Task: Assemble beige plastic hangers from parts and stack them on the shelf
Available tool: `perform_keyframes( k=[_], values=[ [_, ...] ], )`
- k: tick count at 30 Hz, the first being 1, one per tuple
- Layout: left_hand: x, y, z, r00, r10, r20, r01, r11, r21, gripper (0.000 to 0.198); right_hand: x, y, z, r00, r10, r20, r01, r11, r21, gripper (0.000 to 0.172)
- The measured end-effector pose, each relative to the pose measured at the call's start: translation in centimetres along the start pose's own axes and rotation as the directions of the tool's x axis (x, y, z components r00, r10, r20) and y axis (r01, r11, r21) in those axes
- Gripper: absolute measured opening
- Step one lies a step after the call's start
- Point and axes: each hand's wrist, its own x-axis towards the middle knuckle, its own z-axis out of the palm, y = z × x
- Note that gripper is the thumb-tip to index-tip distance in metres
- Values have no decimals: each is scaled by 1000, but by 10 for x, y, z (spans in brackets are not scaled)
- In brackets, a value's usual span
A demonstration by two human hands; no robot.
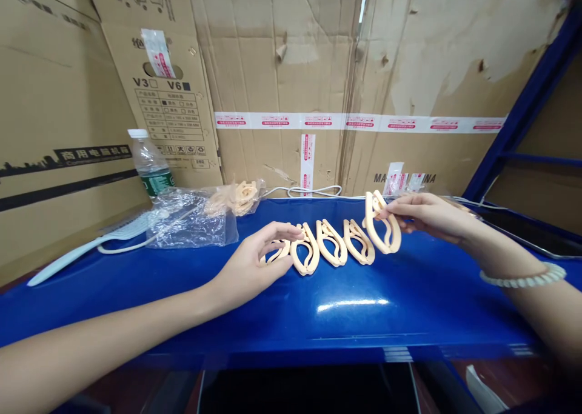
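My right hand point(425, 213) pinches a cream plastic folding clothes hanger point(370, 220) near its upper end and holds it tilted above the blue tabletop point(291, 317). To its left, several similar folded hangers point(322, 242) lie side by side in a row, their narrow ends pointing away from me. My left hand point(250, 265) is over the left end of that row, thumb and fingers apart. It partly covers the leftmost hanger point(275, 253), and its fingertips are close to the one beside it. Whether they touch is unclear.
A clear bag point(193, 226) with more cream hangers point(245, 197) lies at the back left, near a pale fly swatter point(77, 259) and a water bottle point(152, 165). Cardboard point(282, 80) walls the back. A white cable point(313, 191) runs along it. A dark flat device point(527, 232) lies right.
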Motion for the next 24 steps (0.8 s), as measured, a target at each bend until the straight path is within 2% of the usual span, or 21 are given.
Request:
perform_keyframes(
  k=[2, 5, 9, 13, 16, 18, 21, 22, 24],
  values=[
    [1, 0, -1, 1000, 9, -21, -9, 1000, 29, 27, 4, 5, -5, 998, 59, -7, -60, 994, -88, 37],
    [1, -3, -2, 999, 20, -33, -17, 996, 86, 26, 5, 7, 0, 985, 168, 35, -155, 960, -233, 34],
    [-1, -5, -2, 1000, 19, -4, -17, 967, 254, 33, 3, 8, 9, 975, 185, 123, -139, 939, -314, 38],
    [-6, -4, -1, 987, 116, 113, -155, 879, 451, 37, 3, 13, 5, 979, 181, 93, -118, 879, -463, 47],
    [-8, -3, -1, 973, 151, 176, -223, 820, 527, 38, 3, 12, 2, 988, 100, 114, -5, 774, -633, 51],
    [-9, -4, -1, 972, 136, 192, -223, 790, 572, 40, -1, 9, 7, 991, -56, 123, 127, 697, -706, 53],
    [-12, -7, 1, 979, 59, 193, -174, 729, 662, 49, -14, 7, 26, 941, -267, 206, 333, 642, -691, 58],
    [-14, -8, 2, 981, 23, 193, -152, 708, 690, 53, -21, 8, 34, 925, -284, 252, 379, 632, -676, 63],
    [-16, -10, 5, 979, -38, 202, -123, 680, 723, 60, -36, 10, 51, 915, -238, 325, 401, 610, -684, 66]
  ],
)
